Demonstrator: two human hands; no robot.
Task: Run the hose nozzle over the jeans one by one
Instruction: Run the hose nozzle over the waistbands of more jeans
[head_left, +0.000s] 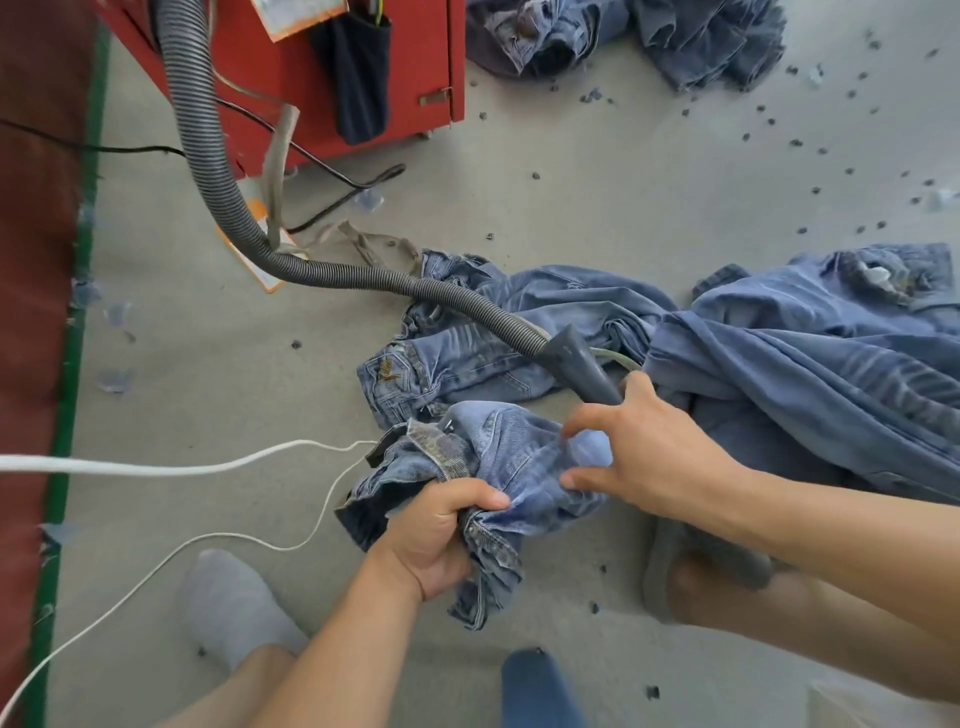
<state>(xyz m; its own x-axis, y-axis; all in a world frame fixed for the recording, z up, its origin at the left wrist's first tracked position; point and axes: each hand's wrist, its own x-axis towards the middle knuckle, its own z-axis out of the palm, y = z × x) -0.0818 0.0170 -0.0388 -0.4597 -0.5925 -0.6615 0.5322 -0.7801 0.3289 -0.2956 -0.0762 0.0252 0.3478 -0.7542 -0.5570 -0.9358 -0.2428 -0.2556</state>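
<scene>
Soft, floppy jeans (498, 467) were bunched and gripped by left hand (434, 535); right hand (644, 452), fingers loosely spread, touched denim beside nozzle (582, 369); best held at waistband.

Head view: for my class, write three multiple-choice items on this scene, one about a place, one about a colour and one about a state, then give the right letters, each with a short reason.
1. Where does the nozzle lie?
A. on jeans on the floor
B. on top of the cabinet
C. in the left hand

2. What colour is the cabinet the hose comes from?
A. green
B. red
C. white

3. What is the left hand doing?
A. lying flat on the floor
B. holding the cord
C. gripping bunched jeans

Answers:
1 A: the nozzle rests across the jeans on the floor, by the right hand.
2 B: the cabinet's panels are red.
3 C: its fingers curl round the held jeans.
</scene>
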